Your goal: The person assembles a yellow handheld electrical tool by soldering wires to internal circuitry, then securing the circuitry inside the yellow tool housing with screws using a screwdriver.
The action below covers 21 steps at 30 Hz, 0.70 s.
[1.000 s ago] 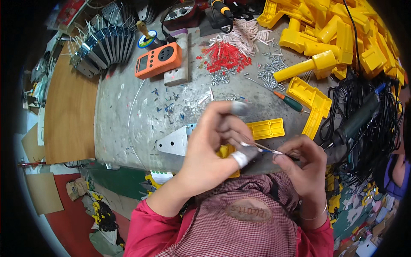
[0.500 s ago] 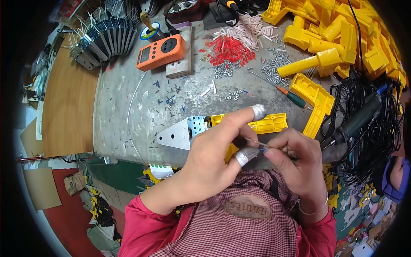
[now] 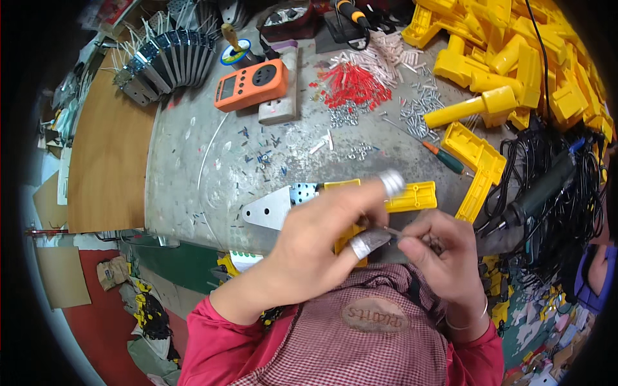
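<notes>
Above my apron, my left hand (image 3: pixel 325 235) and my right hand (image 3: pixel 444 251) come close together with a thin wire (image 3: pixel 391 230) stretched between their fingertips. My right thumb and index finger pinch one end of it. The fingers of my left hand close on the other end; its raised index finger is smeared by motion. Silver tape wraps the left thumb and index fingertip. Behind my left hand lies a yellow plastic housing half (image 3: pixel 415 197), partly hidden, joined to a pointed grey metal plate (image 3: pixel 267 211) with a perforated blue-white part (image 3: pixel 304 192).
An orange meter (image 3: pixel 250 85) rests on a power strip (image 3: pixel 278 110). Red-and-clear leads (image 3: pixel 354 87), white sleeves (image 3: pixel 386 58) and screws (image 3: pixel 420 109) lie behind. Yellow housings (image 3: pixel 515 71) pile up at right, above black cables (image 3: pixel 547 174). A screwdriver (image 3: pixel 447 159) lies near another housing (image 3: pixel 475 164).
The view has shifted slightly, so the bench appears further right and lower. My left index finger is moving. The small blue bit at the right fingertips no longer shows.
</notes>
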### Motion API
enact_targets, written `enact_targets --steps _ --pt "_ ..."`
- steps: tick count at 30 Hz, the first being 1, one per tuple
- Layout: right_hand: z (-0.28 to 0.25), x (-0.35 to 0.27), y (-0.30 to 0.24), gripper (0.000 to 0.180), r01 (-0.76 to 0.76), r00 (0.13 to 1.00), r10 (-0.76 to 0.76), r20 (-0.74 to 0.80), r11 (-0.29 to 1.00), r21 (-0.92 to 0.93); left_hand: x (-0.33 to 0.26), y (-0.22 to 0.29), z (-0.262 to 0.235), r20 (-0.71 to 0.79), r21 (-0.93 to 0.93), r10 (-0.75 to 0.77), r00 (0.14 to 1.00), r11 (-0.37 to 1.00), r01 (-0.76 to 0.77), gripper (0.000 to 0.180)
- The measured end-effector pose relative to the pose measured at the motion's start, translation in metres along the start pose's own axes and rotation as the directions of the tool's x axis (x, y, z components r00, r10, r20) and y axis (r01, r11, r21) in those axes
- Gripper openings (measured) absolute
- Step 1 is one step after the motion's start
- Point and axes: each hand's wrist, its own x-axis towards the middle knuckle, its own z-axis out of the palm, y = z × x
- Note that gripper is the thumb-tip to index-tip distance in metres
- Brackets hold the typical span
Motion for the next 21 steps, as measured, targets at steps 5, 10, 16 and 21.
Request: enact_targets --steps 5,10,16,21 --pt "-0.012 -0.008 -0.006 0.011 -0.072 0.997 0.073 -0.025 0.997 0.03 -0.005 0.003 -0.023 -0.147 0.348 -0.058 0.987 0.931 0.106 0.042" --pt "-0.006 -0.008 0.005 0.018 -0.134 0.989 0.144 -0.013 0.943 0.305 -0.015 -0.016 -0.079 -0.024 0.692 -0.622 0.783 0.555 0.462 0.047" --pt "-0.015 -0.005 0.018 0.032 0.116 0.979 -0.057 -0.197 0.946 0.304 0.053 -0.067 -0.049 -0.121 0.669 -0.169 0.978 0.714 0.206 0.035" --pt "-0.013 -0.016 0.026 0.045 0.203 0.944 -0.031 -0.327 0.837 0.508 0.112 -0.113 -0.046 -0.171 0.787 -0.2 0.965 0.561 0.256 0.03"
